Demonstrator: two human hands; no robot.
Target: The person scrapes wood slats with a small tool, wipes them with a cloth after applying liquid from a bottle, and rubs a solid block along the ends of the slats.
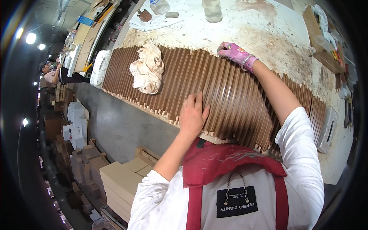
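Note:
A long row of brown wooden strips (222, 92) lies side by side on the table, with pale narrow ends showing at the near and far edges. My bare left hand (193, 113) rests on the near part of the strips, its fingers stretched out over them. At their far ends is my right hand (237, 54), in a pink flowered glove. Its fingers are curled together by the strip ends; what they hold, if anything, is hidden. A crumpled cream cloth (147, 69) lies on the strips to the left of my hands.
Beyond the strips, the stained white tabletop (264, 32) carries a clear container of liquid (212, 10) and a small brown pot (144, 15). A cardboard box (324, 42) stands far right. Stacked cartons (122, 184) are at lower left. Another person (53, 73) stands far left.

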